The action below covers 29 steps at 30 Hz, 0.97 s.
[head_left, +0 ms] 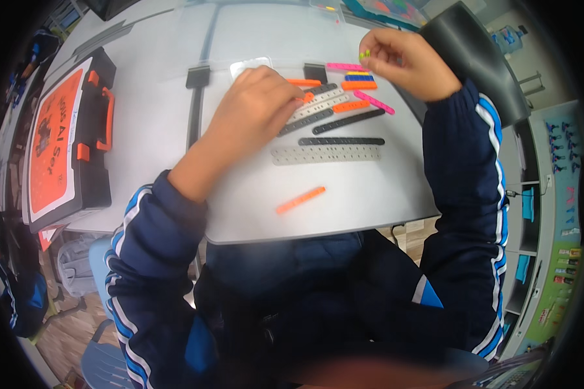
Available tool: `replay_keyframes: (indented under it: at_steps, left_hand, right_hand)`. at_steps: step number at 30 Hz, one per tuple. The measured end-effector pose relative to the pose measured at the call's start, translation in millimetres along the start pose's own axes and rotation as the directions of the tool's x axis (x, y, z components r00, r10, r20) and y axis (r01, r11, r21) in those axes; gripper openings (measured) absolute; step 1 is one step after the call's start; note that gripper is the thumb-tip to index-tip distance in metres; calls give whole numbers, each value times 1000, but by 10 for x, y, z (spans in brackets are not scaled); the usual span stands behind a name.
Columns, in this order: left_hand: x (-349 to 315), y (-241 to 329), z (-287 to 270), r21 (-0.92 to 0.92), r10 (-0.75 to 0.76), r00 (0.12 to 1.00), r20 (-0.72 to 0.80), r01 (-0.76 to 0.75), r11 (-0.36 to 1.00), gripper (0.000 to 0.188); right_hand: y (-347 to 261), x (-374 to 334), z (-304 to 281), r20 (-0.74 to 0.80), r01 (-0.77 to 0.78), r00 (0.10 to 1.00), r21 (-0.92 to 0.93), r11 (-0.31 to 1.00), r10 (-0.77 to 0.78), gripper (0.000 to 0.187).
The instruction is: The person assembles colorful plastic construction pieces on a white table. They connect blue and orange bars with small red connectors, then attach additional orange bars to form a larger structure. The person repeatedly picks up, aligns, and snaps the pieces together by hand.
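My left hand [256,107] is closed over the far middle of the table, its fingertips pinching a small orange building piece [309,97]. Farther right, my right hand [405,61] is raised, with thumb and fingers shut on a small yellow-green building piece [365,54]. Between and below the hands lie perforated building beams: a black beam [348,121], a pink beam [374,102], an orange beam [351,106] and a blue beam [359,78]. Nearer to me are another black beam [342,141], a wide light-grey beam [326,153] and a single orange beam [301,200].
A black case [100,168] with an orange lid panel and handle stands at the left. Behind my left hand is a small white tray [252,64]. A clear plastic container [266,32] sits at the back, and a black chair back [477,61] rises at the far right.
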<state>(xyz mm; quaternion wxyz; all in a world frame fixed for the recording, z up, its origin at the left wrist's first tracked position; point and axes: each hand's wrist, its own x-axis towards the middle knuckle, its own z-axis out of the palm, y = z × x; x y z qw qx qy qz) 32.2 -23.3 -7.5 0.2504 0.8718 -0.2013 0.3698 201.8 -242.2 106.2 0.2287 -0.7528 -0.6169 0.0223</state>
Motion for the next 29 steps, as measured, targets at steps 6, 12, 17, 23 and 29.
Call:
replay_keyframes:
  at_steps: [6,12,17,23,29]
  left_hand:
    - [6,75,45,66,31,998,51,-34,997,9]
    - [18,98,85,107,64,992,110,-76,991,9]
    - [27,62,52,167,18,991,134,-40,985,9]
    - [34,79,41,144,26,988,149,-48,988,10]
    - [25,131,36,99,-7,984,176,-11,995,10]
  right_hand:
    - [-223,-343,412,88,-166,983,87,982,159,14]
    - [-59,-454,736,169,-217,970,296,930,173,14]
    - [-14,-440,835,246,-182,960,188,965,133,13]
    - [1,-503,874,135,-41,991,171,984,18,12]
    - [112,-529,924,32,78,996,159,984,-84,23]
